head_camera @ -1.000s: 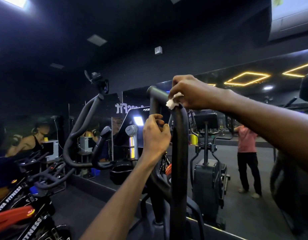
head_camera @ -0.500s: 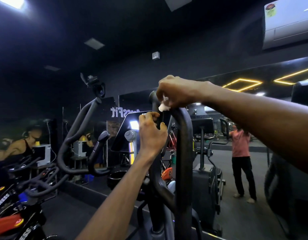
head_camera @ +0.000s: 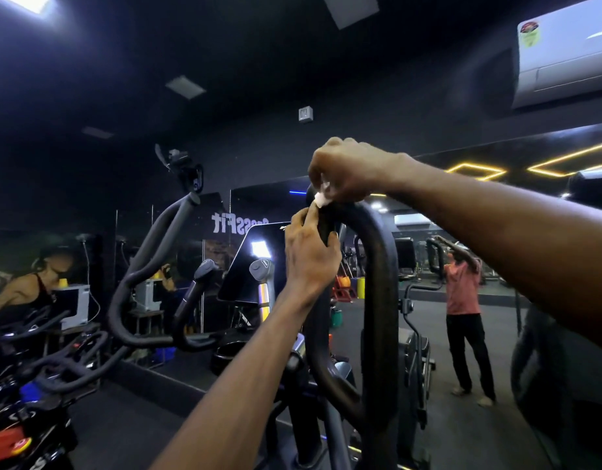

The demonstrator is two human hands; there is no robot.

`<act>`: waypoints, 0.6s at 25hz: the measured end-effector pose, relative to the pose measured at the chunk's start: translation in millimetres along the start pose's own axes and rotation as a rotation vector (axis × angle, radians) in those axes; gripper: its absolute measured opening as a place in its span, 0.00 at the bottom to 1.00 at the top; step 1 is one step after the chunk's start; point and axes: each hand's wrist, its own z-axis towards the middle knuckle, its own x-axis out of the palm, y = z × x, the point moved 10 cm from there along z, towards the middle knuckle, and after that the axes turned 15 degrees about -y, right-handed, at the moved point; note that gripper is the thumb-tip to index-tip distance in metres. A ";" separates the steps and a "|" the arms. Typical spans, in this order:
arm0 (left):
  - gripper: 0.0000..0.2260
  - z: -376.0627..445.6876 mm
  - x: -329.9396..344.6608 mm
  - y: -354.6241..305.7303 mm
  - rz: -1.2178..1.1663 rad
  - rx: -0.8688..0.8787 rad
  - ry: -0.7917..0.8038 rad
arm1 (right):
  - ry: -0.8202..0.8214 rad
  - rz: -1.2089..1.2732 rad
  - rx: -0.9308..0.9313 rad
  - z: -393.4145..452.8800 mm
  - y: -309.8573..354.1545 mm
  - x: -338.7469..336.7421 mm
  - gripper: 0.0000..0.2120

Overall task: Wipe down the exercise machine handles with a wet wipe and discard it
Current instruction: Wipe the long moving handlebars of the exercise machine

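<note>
White wipe: small crumpled white wet wipe [head_camera: 321, 199] sits at the top bend of the black looped machine handle [head_camera: 377, 286], bunched, no clear long axis.
Right hand: right hand [head_camera: 348, 171] curls over the bend, pinching the wipe.
Left hand: left hand [head_camera: 309, 256] grips the handle's inner bar just below, arm reaching up.
Handle: loop stands upright, long axis vertical.

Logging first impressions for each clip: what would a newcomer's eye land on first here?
Centre frame, the right hand presses a small white wet wipe onto the top of the black looped handle, while the left hand grips the bar just below. Behind, a mirror reflects yellow ceiling lights, upper right.
</note>
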 end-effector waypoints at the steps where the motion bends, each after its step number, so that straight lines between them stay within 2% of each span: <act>1: 0.26 0.5 0.0 0.4 -0.019 -0.007 -0.001 | 0.004 0.015 -0.001 2.5 -0.3 0.5 0.05; 4: 0.24 3.4 -2.6 1.1 -0.054 -0.018 -0.022 | 0.123 0.070 0.037 5.7 -6.7 9.8 0.05; 7: 0.20 8.2 -4.1 5.8 -0.059 -0.038 -0.035 | -0.016 0.098 -0.002 13.9 4.7 8.9 0.03; 10: 0.19 8.5 -3.7 6.9 -0.065 -0.062 -0.035 | -0.153 0.173 0.074 14.1 -10.1 11.8 0.10; 15: 0.22 10.2 -3.8 6.9 -0.071 -0.063 -0.017 | -0.231 0.239 0.184 9.5 -40.0 15.2 0.09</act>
